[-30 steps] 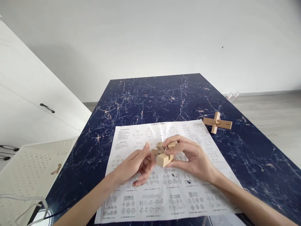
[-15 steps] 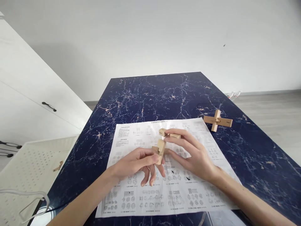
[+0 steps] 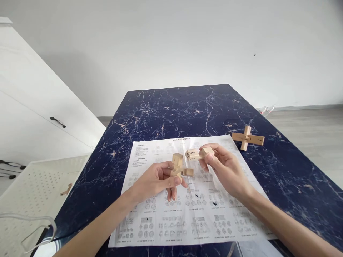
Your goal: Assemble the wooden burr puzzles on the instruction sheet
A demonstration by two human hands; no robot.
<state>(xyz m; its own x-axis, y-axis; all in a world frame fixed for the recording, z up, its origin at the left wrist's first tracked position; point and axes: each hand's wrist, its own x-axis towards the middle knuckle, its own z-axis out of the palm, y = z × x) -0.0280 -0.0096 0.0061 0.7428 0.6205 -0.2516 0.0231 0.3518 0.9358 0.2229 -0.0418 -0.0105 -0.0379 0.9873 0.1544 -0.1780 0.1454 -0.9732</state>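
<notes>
One cross flanks the sheet, left fingers pinching joined blocks, right fingers a numbered block.

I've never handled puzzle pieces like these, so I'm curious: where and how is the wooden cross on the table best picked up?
Probably by the right end of its long bar, pinched from above by the right hand, once freed of its notched block: that end juts away from the paper and past the crosspiece.

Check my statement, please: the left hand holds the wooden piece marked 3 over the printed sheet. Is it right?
The side is wrong: in the head view, the right hand holds the wooden piece marked 3 over the printed sheet.
</notes>
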